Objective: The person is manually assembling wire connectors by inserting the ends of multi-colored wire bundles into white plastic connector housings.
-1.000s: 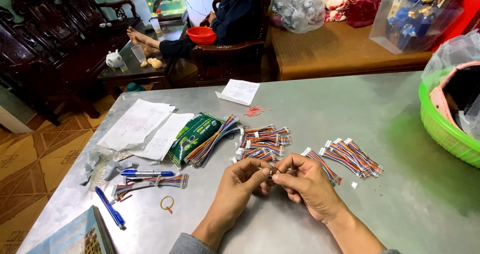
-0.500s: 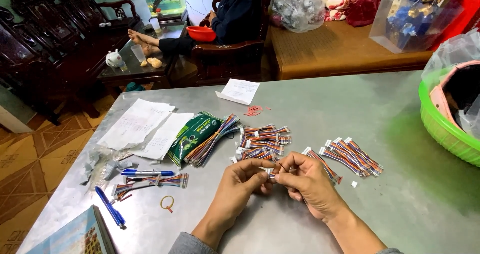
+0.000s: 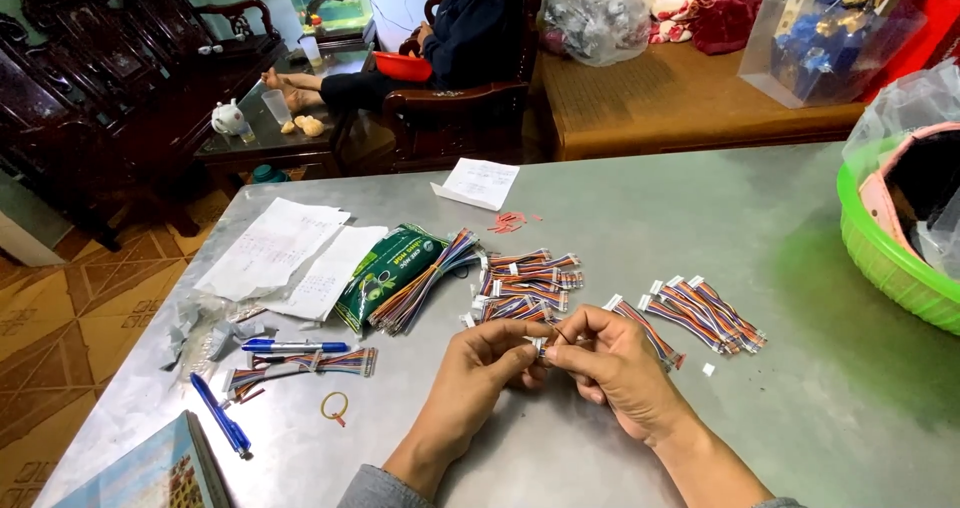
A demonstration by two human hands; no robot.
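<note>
My left hand [image 3: 487, 361] and my right hand [image 3: 606, 364] meet over the grey metal table [image 3: 700, 218], fingertips pinched together on a small white connector with short coloured wires [image 3: 541, 345]. Just beyond my hands lies a pile of bundled rainbow ribbon cables [image 3: 525, 280]. A separate row of such cables [image 3: 700, 313] lies to the right of my right hand. A longer bundle of coloured wires [image 3: 425, 290] rests on a green packet [image 3: 385, 273].
Papers [image 3: 285, 253], two blue pens [image 3: 295, 346], a rubber band [image 3: 334, 405] and a book corner [image 3: 150, 473] lie at left. A green basket [image 3: 885, 258] stands at the right edge. A seated person [image 3: 455, 38] is beyond the table among dark wooden chairs.
My hands have shifted slightly, fingers working the small connector between them; everything else on the table stays put.
</note>
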